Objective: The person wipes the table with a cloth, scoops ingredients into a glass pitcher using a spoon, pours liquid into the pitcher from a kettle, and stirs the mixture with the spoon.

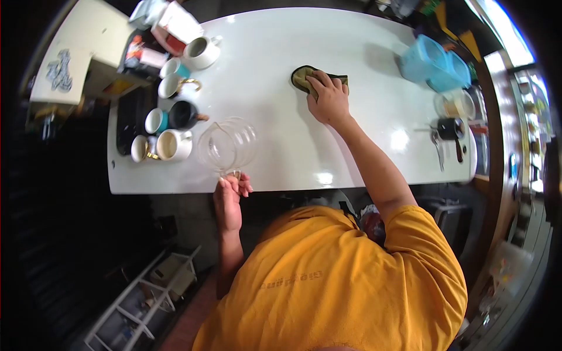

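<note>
My left hand is closed round the handle of a clear glass jug near the front edge of the white table. The jug looks empty, and its handle is partly hidden by my fingers. Farther forward, my right hand presses on an olive-green cloth with a dark border, lying on the tabletop. Its fingers curl over the cloth and cover part of it. Left of the jug stand a cream mug and a black cup with a brown handle.
The white table carries more cups along its left side, including a large white mug. Light-blue containers stand at the far right. Nearer on that side are a small black pot and a spoon.
</note>
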Tool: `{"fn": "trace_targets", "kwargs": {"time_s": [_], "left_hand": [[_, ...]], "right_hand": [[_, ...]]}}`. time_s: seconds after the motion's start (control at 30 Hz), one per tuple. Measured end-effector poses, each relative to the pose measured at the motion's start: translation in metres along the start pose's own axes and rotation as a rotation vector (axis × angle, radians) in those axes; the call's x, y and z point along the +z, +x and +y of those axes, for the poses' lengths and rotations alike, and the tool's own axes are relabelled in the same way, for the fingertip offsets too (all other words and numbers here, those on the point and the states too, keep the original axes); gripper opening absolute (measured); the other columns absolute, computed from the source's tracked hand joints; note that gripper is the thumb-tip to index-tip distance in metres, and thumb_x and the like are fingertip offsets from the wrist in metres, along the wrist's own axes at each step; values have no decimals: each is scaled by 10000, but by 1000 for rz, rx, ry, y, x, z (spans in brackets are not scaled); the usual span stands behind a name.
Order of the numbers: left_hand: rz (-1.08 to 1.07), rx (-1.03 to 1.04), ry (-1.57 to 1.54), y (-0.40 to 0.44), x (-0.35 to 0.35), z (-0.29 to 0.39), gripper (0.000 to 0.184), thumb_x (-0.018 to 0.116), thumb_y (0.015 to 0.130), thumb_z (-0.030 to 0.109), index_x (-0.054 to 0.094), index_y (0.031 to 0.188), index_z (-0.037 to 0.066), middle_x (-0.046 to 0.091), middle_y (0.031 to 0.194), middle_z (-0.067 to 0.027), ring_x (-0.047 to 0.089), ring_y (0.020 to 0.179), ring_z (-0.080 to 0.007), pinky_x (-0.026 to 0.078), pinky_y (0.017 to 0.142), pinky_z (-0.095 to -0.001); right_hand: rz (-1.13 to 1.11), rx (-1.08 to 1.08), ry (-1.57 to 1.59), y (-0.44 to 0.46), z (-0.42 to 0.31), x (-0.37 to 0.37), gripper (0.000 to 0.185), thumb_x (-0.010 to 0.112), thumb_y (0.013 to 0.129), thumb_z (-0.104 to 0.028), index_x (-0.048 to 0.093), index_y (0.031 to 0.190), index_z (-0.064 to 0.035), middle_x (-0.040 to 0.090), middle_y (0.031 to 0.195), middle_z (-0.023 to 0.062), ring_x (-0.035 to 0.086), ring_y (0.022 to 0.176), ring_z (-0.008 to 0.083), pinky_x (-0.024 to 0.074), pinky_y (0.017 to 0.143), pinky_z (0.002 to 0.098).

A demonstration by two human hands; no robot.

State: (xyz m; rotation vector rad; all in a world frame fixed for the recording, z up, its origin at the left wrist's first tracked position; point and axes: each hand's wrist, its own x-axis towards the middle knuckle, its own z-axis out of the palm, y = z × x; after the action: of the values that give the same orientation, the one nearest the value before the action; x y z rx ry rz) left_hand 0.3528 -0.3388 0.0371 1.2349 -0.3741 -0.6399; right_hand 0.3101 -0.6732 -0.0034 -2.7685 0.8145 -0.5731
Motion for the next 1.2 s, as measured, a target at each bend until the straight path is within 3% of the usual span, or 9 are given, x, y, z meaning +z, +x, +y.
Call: {"fn": "trace_targets", "kwargs": {"time_s": [0.27, 0.47, 0.63, 0.77, 1.0, 1.13, 1.2], "left_hand": [[-242, -68, 11, 56, 44, 4, 410, 325, 1036, 435, 416, 832, 91, 583, 961, -128, 537, 744, -178, 401, 687, -307], [-361, -158, 25, 66, 71, -3, 411, 334, 1025, 469, 393, 828, 113, 582, 971, -123, 543, 764, -189, 401, 696, -303], [-408, -192, 25, 62, 74, -2, 409, 333, 1026, 462, 393, 829, 109, 583, 976, -125, 544, 767, -193, 401, 702, -308], [-407, -160, 39, 57, 67, 3, 405, 330, 1028, 457, 393, 834, 107, 584, 980, -128, 545, 769, -194, 401, 704, -309], [-423, -243, 28, 55, 70, -5, 410, 320, 1032, 451, 390, 825, 104, 581, 984, -132, 541, 775, -192, 399, 706, -310], [-446, -225, 59, 60, 87, -8, 410, 314, 1036, 441, 407, 838, 94, 577, 981, -125, 538, 771, -176, 401, 703, -300], [-466, -214, 42, 60, 100, -9, 402, 302, 1045, 414, 436, 865, 80, 576, 989, -119, 535, 769, -160, 405, 700, -293]], "right_hand": [[224, 499, -253, -88, 127, -64, 467, 614, 787, -256, 600, 1245, -167, 517, 1325, 49, 525, 1097, 334, 407, 913, 447], [255, 759, -358, -153, 136, -89, 477, 622, 782, -273, 602, 1244, -158, 516, 1319, 80, 556, 1054, 350, 434, 890, 448], [256, 926, -396, -142, 147, -84, 461, 616, 796, -277, 598, 1232, -129, 508, 1324, 104, 546, 1074, 363, 429, 900, 467], [287, 837, -399, -115, 150, -73, 445, 616, 788, -260, 601, 1215, -132, 522, 1307, 93, 544, 1072, 359, 422, 895, 474], [92, 333, -72, -133, 57, -71, 475, 634, 734, -199, 608, 1207, -169, 529, 1293, 39, 516, 1041, 284, 388, 885, 419], [50, 335, -74, -170, 46, -93, 482, 654, 727, -201, 609, 1207, -180, 521, 1300, 25, 519, 995, 267, 388, 862, 408], [89, 470, -147, -188, 61, -105, 494, 646, 727, -200, 605, 1219, -183, 530, 1306, 11, 526, 1015, 260, 393, 884, 390]]}}
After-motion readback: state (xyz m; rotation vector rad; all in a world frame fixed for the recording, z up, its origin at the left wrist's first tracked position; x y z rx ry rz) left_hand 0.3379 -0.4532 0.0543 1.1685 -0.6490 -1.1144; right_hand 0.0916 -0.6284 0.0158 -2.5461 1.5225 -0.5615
